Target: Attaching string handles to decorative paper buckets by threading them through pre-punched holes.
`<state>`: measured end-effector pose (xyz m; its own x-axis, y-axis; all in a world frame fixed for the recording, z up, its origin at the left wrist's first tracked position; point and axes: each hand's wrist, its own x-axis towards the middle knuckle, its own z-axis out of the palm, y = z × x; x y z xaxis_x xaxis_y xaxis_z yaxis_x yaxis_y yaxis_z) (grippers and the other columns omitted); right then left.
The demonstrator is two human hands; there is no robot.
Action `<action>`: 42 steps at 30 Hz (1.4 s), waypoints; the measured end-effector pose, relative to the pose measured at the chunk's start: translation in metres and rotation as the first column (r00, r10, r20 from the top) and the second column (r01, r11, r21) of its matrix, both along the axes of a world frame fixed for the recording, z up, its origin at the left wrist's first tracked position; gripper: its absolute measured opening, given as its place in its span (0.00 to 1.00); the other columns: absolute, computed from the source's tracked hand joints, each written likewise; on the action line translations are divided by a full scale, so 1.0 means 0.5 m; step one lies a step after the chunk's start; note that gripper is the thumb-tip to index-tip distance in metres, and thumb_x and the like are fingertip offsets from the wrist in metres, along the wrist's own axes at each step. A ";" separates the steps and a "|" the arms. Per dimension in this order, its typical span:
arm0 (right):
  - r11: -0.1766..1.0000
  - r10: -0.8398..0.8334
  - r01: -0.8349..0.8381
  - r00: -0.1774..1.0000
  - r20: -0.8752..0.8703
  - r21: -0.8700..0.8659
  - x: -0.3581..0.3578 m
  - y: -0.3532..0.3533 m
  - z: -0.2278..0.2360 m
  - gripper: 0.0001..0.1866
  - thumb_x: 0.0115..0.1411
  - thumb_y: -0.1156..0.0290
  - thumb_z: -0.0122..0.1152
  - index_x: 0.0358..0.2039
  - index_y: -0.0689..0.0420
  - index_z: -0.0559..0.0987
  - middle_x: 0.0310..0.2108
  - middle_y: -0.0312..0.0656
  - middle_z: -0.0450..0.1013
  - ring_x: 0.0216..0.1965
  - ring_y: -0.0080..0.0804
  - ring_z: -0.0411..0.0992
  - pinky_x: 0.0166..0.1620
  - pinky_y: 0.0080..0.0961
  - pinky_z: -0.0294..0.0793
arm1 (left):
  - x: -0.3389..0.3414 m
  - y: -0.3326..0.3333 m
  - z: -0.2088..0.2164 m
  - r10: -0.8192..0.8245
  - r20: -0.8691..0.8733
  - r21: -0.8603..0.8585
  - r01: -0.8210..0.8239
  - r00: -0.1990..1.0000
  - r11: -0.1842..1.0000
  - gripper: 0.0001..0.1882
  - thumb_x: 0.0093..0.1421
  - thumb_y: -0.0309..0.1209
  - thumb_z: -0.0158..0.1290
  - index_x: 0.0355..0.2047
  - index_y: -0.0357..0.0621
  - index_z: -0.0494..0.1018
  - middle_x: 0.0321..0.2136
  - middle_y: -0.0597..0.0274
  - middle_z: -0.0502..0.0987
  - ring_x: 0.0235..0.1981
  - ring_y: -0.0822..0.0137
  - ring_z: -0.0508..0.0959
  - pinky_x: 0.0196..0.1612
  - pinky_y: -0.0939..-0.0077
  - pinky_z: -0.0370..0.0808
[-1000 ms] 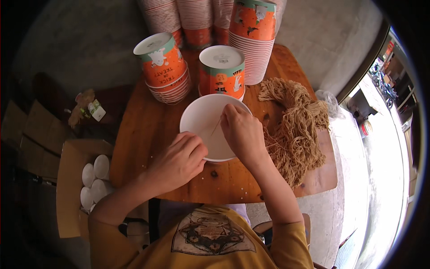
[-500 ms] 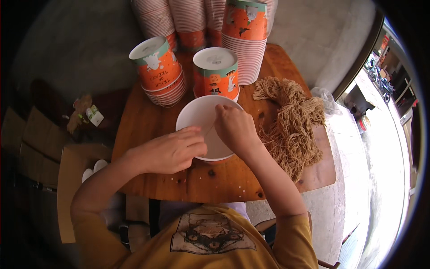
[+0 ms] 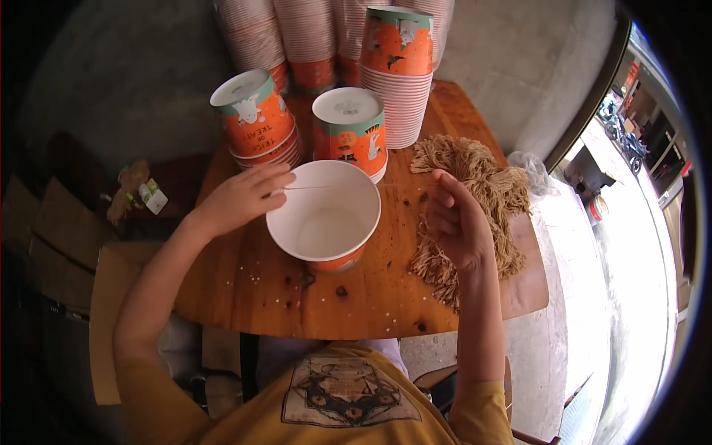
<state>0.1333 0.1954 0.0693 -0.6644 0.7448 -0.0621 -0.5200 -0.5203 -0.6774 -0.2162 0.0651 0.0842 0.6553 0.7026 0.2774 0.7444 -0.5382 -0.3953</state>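
Observation:
A paper bucket [image 3: 324, 231], white inside and orange outside, stands mouth up near the middle of the table. Across its mouth runs a thin string [image 3: 310, 188], which looks pulled taut between my hands. My left hand [image 3: 241, 196] pinches one end beside the bucket's left rim. On the other side, my right hand [image 3: 461, 222] is raised with its fingers curled, the string's other end between thumb and forefinger. Just beyond that hand lies a heap of tan twine [image 3: 497, 204], partly covered by it.
Behind the bucket stand upside-down orange buckets: one stack at left [image 3: 256, 122], one in the middle [image 3: 348, 126], a taller one [image 3: 397, 70] at right. Several wrapped stacks [image 3: 308, 37] line the wall. White specks dot the wooden table [image 3: 371, 297]. An open cardboard box [image 3: 111, 319] sits at lower left.
My hands have come out of the bucket and spread apart, left hand leftward, right hand rightward. The string now stretches between them above the bucket's mouth.

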 end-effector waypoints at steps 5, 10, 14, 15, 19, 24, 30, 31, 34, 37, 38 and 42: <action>0.993 0.010 -0.033 0.981 -0.192 -0.114 -0.049 -0.081 0.035 0.06 0.66 0.67 0.53 0.41 0.53 0.75 0.19 0.24 0.60 0.16 0.11 0.49 0.17 0.13 0.45 | 0.177 -0.033 0.020 0.195 0.971 -0.205 0.063 0.138 0.977 0.12 0.67 0.24 0.45 0.50 0.41 0.67 0.48 0.60 0.72 0.50 0.67 0.73 0.54 0.71 0.70; 0.998 0.053 -0.056 0.964 -0.259 -0.005 -0.117 -0.165 0.096 0.09 0.69 0.67 0.49 0.45 0.56 0.73 0.21 0.25 0.58 0.17 0.11 0.48 0.17 0.10 0.46 | 0.362 -0.075 0.036 0.567 0.793 -0.357 0.584 -0.224 0.729 0.16 0.69 0.28 0.47 0.56 0.42 0.62 0.38 0.63 0.72 0.34 0.77 0.73 0.34 0.86 0.70; 0.999 -0.003 0.014 0.974 -0.229 0.046 -0.094 -0.124 0.070 0.10 0.69 0.68 0.50 0.46 0.57 0.73 0.22 0.27 0.62 0.18 0.12 0.51 0.20 0.11 0.51 | 0.341 -0.090 0.048 0.745 0.655 -0.595 0.524 -0.124 0.609 0.09 0.70 0.30 0.44 0.47 0.40 0.67 0.24 0.67 0.71 0.20 0.81 0.68 0.23 0.87 0.64; 0.997 -0.041 0.053 0.977 -0.207 0.054 -0.087 -0.115 0.059 0.10 0.69 0.68 0.50 0.46 0.57 0.74 0.22 0.27 0.63 0.18 0.12 0.52 0.21 0.10 0.51 | 0.329 -0.097 0.042 0.718 0.694 -0.614 0.480 -0.048 0.626 0.09 0.71 0.30 0.43 0.46 0.40 0.69 0.24 0.67 0.71 0.20 0.81 0.68 0.23 0.87 0.64; 0.989 -0.138 0.144 0.983 -0.118 0.043 -0.057 -0.084 0.014 0.09 0.68 0.69 0.50 0.45 0.58 0.74 0.23 0.29 0.67 0.21 0.12 0.60 0.24 0.12 0.62 | 0.297 -0.099 0.049 0.717 0.673 -0.738 0.229 0.182 0.635 0.08 0.70 0.30 0.44 0.36 0.39 0.69 0.19 0.69 0.71 0.19 0.79 0.69 0.24 0.82 0.67; 0.791 -0.442 0.208 0.845 0.302 0.576 -0.034 -0.071 -0.065 0.09 0.68 0.70 0.49 0.44 0.58 0.75 0.24 0.33 0.72 0.25 0.22 0.72 0.31 0.20 0.74 | 0.303 -0.060 0.058 0.616 0.683 -0.660 -0.029 0.393 0.751 0.05 0.65 0.27 0.50 0.33 0.39 0.68 0.19 0.60 0.75 0.20 0.68 0.77 0.25 0.73 0.72; 0.769 -0.354 0.132 0.903 0.244 0.625 -0.003 -0.154 -0.031 0.17 0.63 0.74 0.58 0.53 0.58 0.72 0.41 0.35 0.71 0.34 0.18 0.71 0.32 0.17 0.73 | 0.325 0.002 0.061 0.323 0.658 -0.412 -0.033 0.681 0.910 0.08 0.62 0.30 0.54 0.31 0.40 0.68 0.23 0.49 0.76 0.26 0.44 0.77 0.27 0.55 0.72; 0.807 -0.236 0.050 0.941 0.243 0.589 -0.006 -0.155 -0.032 0.18 0.64 0.73 0.58 0.55 0.58 0.71 0.41 0.33 0.72 0.34 0.16 0.71 0.34 0.16 0.73 | 0.330 0.009 0.056 0.317 0.657 -0.410 -0.029 0.684 0.912 0.08 0.62 0.30 0.54 0.31 0.40 0.68 0.23 0.49 0.76 0.26 0.44 0.77 0.27 0.55 0.72; 0.791 -0.268 0.038 0.919 0.290 0.610 -0.008 -0.155 -0.065 0.11 0.64 0.74 0.59 0.47 0.60 0.75 0.34 0.34 0.74 0.31 0.15 0.70 0.33 0.15 0.71 | 0.337 0.019 0.050 0.279 0.654 -0.393 0.002 0.703 0.919 0.08 0.62 0.31 0.55 0.32 0.40 0.68 0.22 0.49 0.76 0.26 0.43 0.77 0.27 0.55 0.72; 0.655 -0.439 0.047 0.836 0.329 0.754 -0.006 -0.152 -0.071 0.05 0.64 0.74 0.59 0.38 0.61 0.76 0.27 0.32 0.72 0.27 0.14 0.67 0.31 0.15 0.69 | 0.331 0.015 0.050 0.424 0.622 -0.560 -0.004 0.658 0.829 0.08 0.61 0.30 0.55 0.33 0.40 0.68 0.26 0.51 0.77 0.29 0.47 0.78 0.30 0.58 0.73; 0.494 -0.579 0.069 0.770 0.268 0.867 -0.006 -0.151 -0.071 0.04 0.64 0.74 0.58 0.34 0.62 0.76 0.24 0.31 0.71 0.26 0.14 0.65 0.30 0.15 0.67 | 0.320 0.012 0.043 0.406 0.673 -0.513 -0.005 0.618 0.858 0.08 0.61 0.30 0.56 0.33 0.39 0.68 0.28 0.52 0.77 0.32 0.49 0.78 0.33 0.59 0.73; 0.725 -0.525 0.186 0.773 0.357 0.663 -0.013 -0.150 -0.101 0.05 0.64 0.74 0.58 0.33 0.61 0.74 0.21 0.28 0.66 0.24 0.12 0.61 0.29 0.14 0.64 | 0.286 -0.015 0.028 0.495 0.641 -0.564 -0.077 0.587 0.822 0.08 0.59 0.28 0.55 0.36 0.38 0.70 0.34 0.54 0.76 0.39 0.59 0.77 0.42 0.68 0.73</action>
<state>0.1267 0.1206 0.0187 -0.3372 0.9163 0.2160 -0.0872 0.1980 -0.9763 -0.0732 0.0573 0.0981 0.1072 0.9800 0.1677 0.7968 -0.1855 0.5751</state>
